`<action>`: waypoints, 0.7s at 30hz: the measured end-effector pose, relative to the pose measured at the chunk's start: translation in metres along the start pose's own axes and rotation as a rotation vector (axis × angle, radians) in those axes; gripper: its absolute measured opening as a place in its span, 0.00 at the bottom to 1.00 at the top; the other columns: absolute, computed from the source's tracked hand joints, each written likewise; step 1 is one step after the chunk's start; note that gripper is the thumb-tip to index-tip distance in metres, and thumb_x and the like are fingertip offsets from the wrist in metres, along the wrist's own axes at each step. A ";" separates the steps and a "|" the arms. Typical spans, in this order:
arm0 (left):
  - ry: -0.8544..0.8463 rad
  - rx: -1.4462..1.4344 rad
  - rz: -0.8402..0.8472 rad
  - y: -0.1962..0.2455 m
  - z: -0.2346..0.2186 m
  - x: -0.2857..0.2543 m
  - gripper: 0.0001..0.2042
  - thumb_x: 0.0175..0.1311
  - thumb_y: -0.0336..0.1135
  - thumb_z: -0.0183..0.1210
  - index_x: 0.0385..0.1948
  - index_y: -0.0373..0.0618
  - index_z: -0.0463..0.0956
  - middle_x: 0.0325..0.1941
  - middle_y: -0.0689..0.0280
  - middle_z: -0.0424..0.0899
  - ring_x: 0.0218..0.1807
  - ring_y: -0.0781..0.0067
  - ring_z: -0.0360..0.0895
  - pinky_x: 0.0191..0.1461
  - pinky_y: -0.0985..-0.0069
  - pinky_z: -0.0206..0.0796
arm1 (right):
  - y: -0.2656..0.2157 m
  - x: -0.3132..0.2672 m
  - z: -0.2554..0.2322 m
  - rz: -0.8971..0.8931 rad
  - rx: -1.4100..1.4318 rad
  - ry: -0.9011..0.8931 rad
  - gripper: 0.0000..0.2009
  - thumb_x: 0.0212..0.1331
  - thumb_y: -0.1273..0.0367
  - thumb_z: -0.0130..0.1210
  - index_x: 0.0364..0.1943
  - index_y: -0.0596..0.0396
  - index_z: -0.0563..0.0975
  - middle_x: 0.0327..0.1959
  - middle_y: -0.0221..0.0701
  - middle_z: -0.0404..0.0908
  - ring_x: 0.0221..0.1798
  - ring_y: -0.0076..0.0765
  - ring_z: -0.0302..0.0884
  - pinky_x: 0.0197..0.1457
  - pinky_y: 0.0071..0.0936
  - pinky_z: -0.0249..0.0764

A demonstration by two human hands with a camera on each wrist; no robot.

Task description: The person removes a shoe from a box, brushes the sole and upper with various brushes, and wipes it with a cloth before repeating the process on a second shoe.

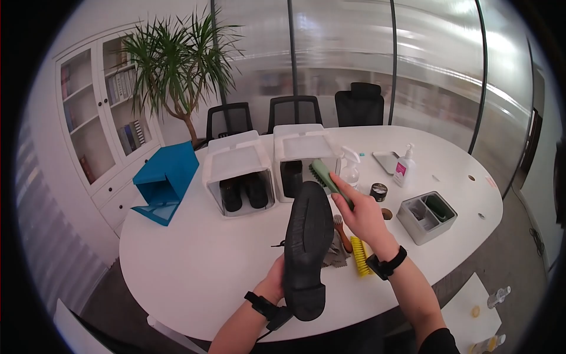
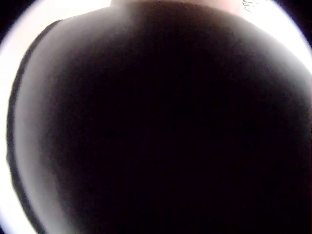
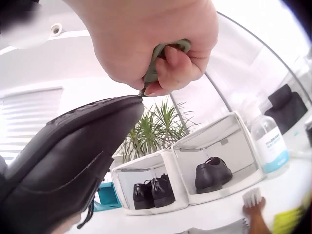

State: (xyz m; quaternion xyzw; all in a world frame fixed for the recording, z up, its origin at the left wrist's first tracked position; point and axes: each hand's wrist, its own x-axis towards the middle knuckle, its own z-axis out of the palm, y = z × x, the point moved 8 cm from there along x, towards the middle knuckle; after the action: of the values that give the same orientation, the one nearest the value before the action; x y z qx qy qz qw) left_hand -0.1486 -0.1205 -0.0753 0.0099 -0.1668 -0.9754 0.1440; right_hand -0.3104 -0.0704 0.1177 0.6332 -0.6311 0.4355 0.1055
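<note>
A black leather lace-up shoe (image 1: 308, 248) is held up over the table, toe pointing away, with its sole facing me. My left hand (image 1: 273, 280) grips it from the left side, the fingers mostly hidden behind it. In the left wrist view the dark shoe (image 2: 165, 122) fills nearly everything. My right hand (image 1: 364, 219) has its fingers wrapped round the handle of a green brush (image 1: 323, 171) with dark bristles. The brush head is by the toe end of the sole. From the right wrist, the shoe toe (image 3: 129, 105) is close under the curled fingers.
Two white shoe boxes (image 1: 238, 160) with open fronts contain black shoes. A blue fabric box (image 1: 171, 171) stands left. Below the right hand lie a yellow brush (image 1: 360, 257), a wooden-handled brush (image 1: 341, 232) and a grey cloth (image 1: 335, 258). Farther right are a spray bottle (image 1: 350, 171) and a divided bin (image 1: 425, 227).
</note>
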 end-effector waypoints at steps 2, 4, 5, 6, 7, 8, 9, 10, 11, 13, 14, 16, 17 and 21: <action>0.134 0.038 0.052 0.005 -0.006 -0.001 0.22 0.81 0.47 0.45 0.62 0.40 0.75 0.57 0.55 0.85 0.55 0.60 0.85 0.62 0.60 0.80 | 0.015 0.000 0.007 0.165 0.161 -0.080 0.24 0.75 0.60 0.56 0.74 0.33 0.71 0.26 0.41 0.82 0.26 0.50 0.81 0.35 0.41 0.77; 0.139 0.008 0.115 0.010 -0.004 0.001 0.22 0.81 0.47 0.45 0.62 0.40 0.75 0.57 0.55 0.85 0.56 0.59 0.85 0.62 0.59 0.79 | 0.012 -0.010 0.014 0.165 0.274 -0.103 0.24 0.75 0.59 0.55 0.74 0.34 0.71 0.26 0.41 0.82 0.26 0.48 0.81 0.36 0.39 0.76; 0.152 -0.029 0.172 0.012 -0.007 -0.001 0.22 0.80 0.46 0.45 0.63 0.40 0.75 0.58 0.55 0.85 0.56 0.59 0.85 0.63 0.59 0.79 | 0.010 -0.019 0.019 0.177 0.387 -0.130 0.24 0.76 0.59 0.54 0.75 0.35 0.71 0.25 0.41 0.81 0.26 0.45 0.81 0.37 0.36 0.76; 0.158 -0.035 0.164 0.011 -0.008 -0.002 0.22 0.80 0.46 0.45 0.63 0.40 0.75 0.58 0.55 0.85 0.56 0.59 0.85 0.63 0.59 0.79 | 0.009 -0.026 0.019 0.188 0.386 -0.133 0.24 0.76 0.59 0.54 0.75 0.35 0.71 0.25 0.41 0.81 0.26 0.45 0.81 0.37 0.36 0.76; 0.097 -0.032 0.213 0.018 -0.003 -0.002 0.22 0.80 0.46 0.46 0.63 0.40 0.75 0.58 0.55 0.85 0.56 0.58 0.85 0.62 0.59 0.79 | 0.007 -0.033 0.022 0.197 0.341 -0.193 0.25 0.76 0.61 0.55 0.75 0.37 0.70 0.34 0.41 0.85 0.29 0.37 0.80 0.40 0.32 0.77; 0.036 -0.025 0.262 0.025 0.001 -0.003 0.22 0.79 0.46 0.46 0.63 0.40 0.75 0.57 0.55 0.85 0.55 0.58 0.85 0.62 0.59 0.79 | 0.004 -0.039 0.023 0.205 0.299 -0.250 0.25 0.77 0.63 0.55 0.76 0.38 0.70 0.42 0.41 0.89 0.32 0.28 0.78 0.44 0.27 0.77; 0.071 -0.035 0.280 0.029 -0.006 -0.004 0.23 0.78 0.47 0.47 0.63 0.40 0.75 0.57 0.55 0.85 0.55 0.58 0.85 0.61 0.60 0.80 | 0.002 -0.042 0.021 0.261 0.316 -0.275 0.25 0.77 0.63 0.55 0.75 0.38 0.70 0.48 0.42 0.89 0.35 0.27 0.79 0.46 0.27 0.77; 0.077 -0.038 0.277 0.031 -0.010 -0.004 0.23 0.78 0.47 0.47 0.63 0.40 0.75 0.57 0.55 0.85 0.55 0.58 0.85 0.61 0.60 0.80 | -0.001 -0.042 0.020 0.267 0.319 -0.278 0.25 0.77 0.63 0.55 0.75 0.38 0.70 0.48 0.42 0.89 0.35 0.27 0.79 0.46 0.27 0.77; 0.077 -0.014 0.276 0.033 -0.013 -0.004 0.23 0.78 0.48 0.47 0.63 0.40 0.75 0.56 0.55 0.85 0.55 0.58 0.85 0.60 0.60 0.80 | -0.002 -0.041 0.016 0.282 0.366 -0.215 0.24 0.77 0.63 0.55 0.75 0.39 0.70 0.49 0.42 0.89 0.36 0.27 0.80 0.46 0.26 0.77; 0.085 0.010 0.264 0.031 -0.012 -0.004 0.23 0.78 0.48 0.47 0.63 0.39 0.75 0.56 0.56 0.85 0.55 0.58 0.85 0.60 0.60 0.80 | -0.016 -0.037 0.013 0.009 0.388 -0.008 0.27 0.75 0.61 0.56 0.76 0.37 0.68 0.29 0.40 0.84 0.24 0.41 0.79 0.34 0.34 0.76; 0.061 0.027 0.285 0.031 -0.006 -0.004 0.23 0.78 0.48 0.47 0.63 0.40 0.74 0.56 0.56 0.85 0.54 0.58 0.85 0.59 0.60 0.80 | -0.018 -0.044 0.014 0.018 0.389 -0.003 0.27 0.75 0.61 0.56 0.76 0.37 0.68 0.29 0.40 0.84 0.24 0.41 0.79 0.34 0.34 0.76; 0.038 0.046 0.305 0.031 0.001 -0.003 0.23 0.78 0.48 0.47 0.63 0.41 0.74 0.55 0.57 0.86 0.54 0.58 0.85 0.59 0.60 0.81 | -0.044 -0.054 0.018 -0.046 0.120 -0.149 0.28 0.74 0.61 0.57 0.77 0.36 0.67 0.28 0.39 0.81 0.23 0.44 0.78 0.31 0.39 0.76; 0.045 -0.007 0.347 0.034 0.000 -0.004 0.23 0.78 0.50 0.48 0.61 0.41 0.75 0.54 0.57 0.86 0.52 0.58 0.86 0.57 0.60 0.82 | -0.046 -0.065 0.026 -0.135 0.169 -0.102 0.29 0.72 0.60 0.58 0.77 0.34 0.67 0.25 0.36 0.78 0.23 0.44 0.78 0.29 0.42 0.75; 0.095 -0.015 0.417 0.038 -0.009 -0.011 0.20 0.80 0.49 0.48 0.60 0.45 0.76 0.55 0.60 0.86 0.53 0.62 0.86 0.58 0.61 0.82 | -0.060 -0.092 0.032 -0.166 0.086 -0.248 0.29 0.68 0.66 0.62 0.74 0.39 0.72 0.26 0.35 0.77 0.25 0.41 0.79 0.31 0.35 0.76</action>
State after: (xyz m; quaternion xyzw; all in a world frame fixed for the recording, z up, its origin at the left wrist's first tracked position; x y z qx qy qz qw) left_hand -0.1266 -0.1547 -0.0720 0.0202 -0.1512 -0.9240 0.3506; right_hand -0.2274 -0.0165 0.0602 0.7360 -0.5656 0.3705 0.0351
